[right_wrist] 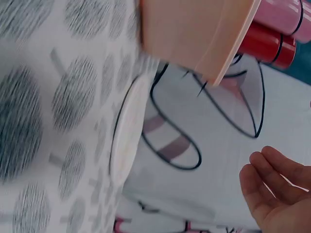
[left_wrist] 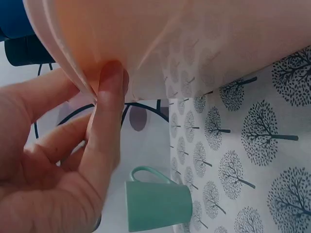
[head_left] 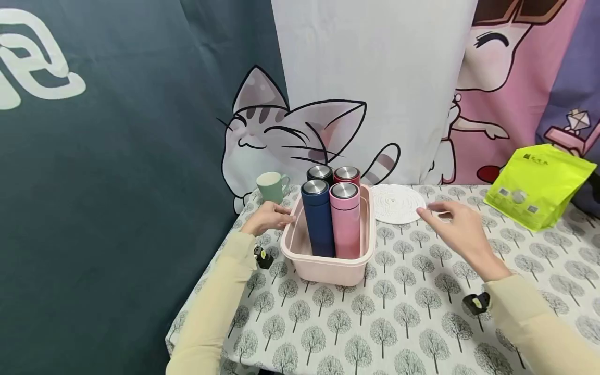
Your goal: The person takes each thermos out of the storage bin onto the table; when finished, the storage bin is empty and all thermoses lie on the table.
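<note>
A pale pink plastic basin point(head_left: 328, 272) stands on the table with several upright thermos bottles inside: navy point(head_left: 319, 224), pink point(head_left: 346, 226), black point(head_left: 320, 173) and red point(head_left: 348, 175), all with silver lids. At the basin's left rim, my left hand point(head_left: 269, 217) pinches the edge; the left wrist view shows thumb and fingers on either side of the rim point(left_wrist: 77, 80). My right hand point(head_left: 457, 229) hovers right of the basin near a round white woven mat point(head_left: 394, 204). Its fingers point(right_wrist: 272, 174) are loosely bent, touching nothing in the right wrist view.
A green mug point(head_left: 270, 186) stands behind my left hand, by the table's left edge. At the back right sits a bright yellow-green bag point(head_left: 539, 185). The cloth on the table point(head_left: 384, 323) has a tree print, and a printed curtain point(head_left: 375, 62) hangs behind.
</note>
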Motion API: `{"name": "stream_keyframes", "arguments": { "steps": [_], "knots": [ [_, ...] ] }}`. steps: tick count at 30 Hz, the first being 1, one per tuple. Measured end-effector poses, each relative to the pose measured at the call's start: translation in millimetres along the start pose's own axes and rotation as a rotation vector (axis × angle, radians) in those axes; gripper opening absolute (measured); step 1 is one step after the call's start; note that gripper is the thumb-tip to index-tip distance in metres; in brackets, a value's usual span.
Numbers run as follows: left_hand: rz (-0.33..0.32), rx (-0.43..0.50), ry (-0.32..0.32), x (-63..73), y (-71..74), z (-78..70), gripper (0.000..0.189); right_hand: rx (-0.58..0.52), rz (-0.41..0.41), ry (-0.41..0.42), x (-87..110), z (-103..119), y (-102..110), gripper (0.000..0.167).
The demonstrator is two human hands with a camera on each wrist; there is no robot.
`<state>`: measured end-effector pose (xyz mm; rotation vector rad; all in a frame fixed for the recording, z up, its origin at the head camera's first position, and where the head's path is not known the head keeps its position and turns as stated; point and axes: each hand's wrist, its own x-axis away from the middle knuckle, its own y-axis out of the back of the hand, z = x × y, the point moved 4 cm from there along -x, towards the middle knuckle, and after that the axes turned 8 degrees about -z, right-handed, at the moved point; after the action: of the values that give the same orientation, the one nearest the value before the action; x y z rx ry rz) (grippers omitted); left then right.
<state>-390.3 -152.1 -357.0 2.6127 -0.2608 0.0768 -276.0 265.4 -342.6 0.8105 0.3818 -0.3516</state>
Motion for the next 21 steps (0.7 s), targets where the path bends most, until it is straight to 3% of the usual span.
{"name": "stream_keyframes", "arguments": {
  "steps": [3, 11, 15, 21],
  "knots": [
    [-0.017, 0.003, 0.053, 1.4, -0.4, -1.3, 0.042, -0.022, 0.015, 0.015, 2.5, 10.8, -12.9, 0.064],
    [-0.046, -0.005, 0.103, 3.5, -1.1, -8.6, 0.041, -0.106, 0.013, 0.086, 3.4, 41.9, -47.6, 0.061],
    [-0.054, 0.034, 0.133, 5.7, -4.0, -7.2, 0.041, -0.160, 0.054, 0.112, 3.1, 55.8, -66.0, 0.068],
    [-0.068, 0.066, 0.152, 5.2, -4.6, -5.7, 0.044, -0.231, 0.135, 0.087, 0.7, 76.7, -91.6, 0.079]
  ]
}}
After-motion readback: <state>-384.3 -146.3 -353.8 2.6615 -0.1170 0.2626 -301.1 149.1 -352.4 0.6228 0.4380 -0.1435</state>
